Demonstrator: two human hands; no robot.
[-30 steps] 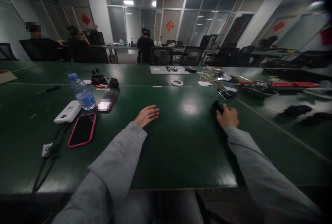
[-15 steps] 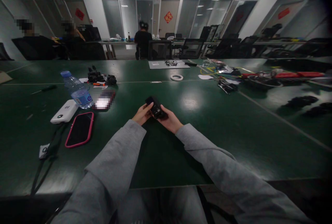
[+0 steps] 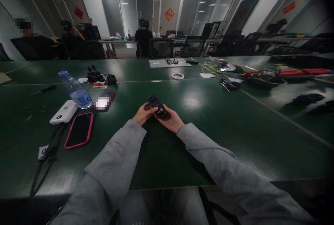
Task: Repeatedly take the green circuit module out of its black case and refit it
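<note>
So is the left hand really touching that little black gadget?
Touching. The head view shows the left hand at one side of the black gadget, its thumb laid over the front.

Handheld device [image 3: 162,111] between left hand [image 3: 142,114] and right hand [image 3: 172,120], over near half of table [image 3: 208,131]. Left of hands: phone [image 3: 79,130] nearest; power bank [image 3: 63,112] behind it, leftward; bottle [image 3: 81,98] behind phone, just right of power bank. Screwdriver [image 3: 47,88] farther back, far left. Cluster of parts [image 3: 97,76] behind bottle, rightward. Tape ring [image 3: 177,76] behind hands, slightly right; flat board [image 3: 159,64] behind ring, near table's far edge. Heap of cables and parts [image 3: 231,67] right of board. Beyond table: chairs [image 3: 193,46], seated people [image 3: 143,39].
</note>
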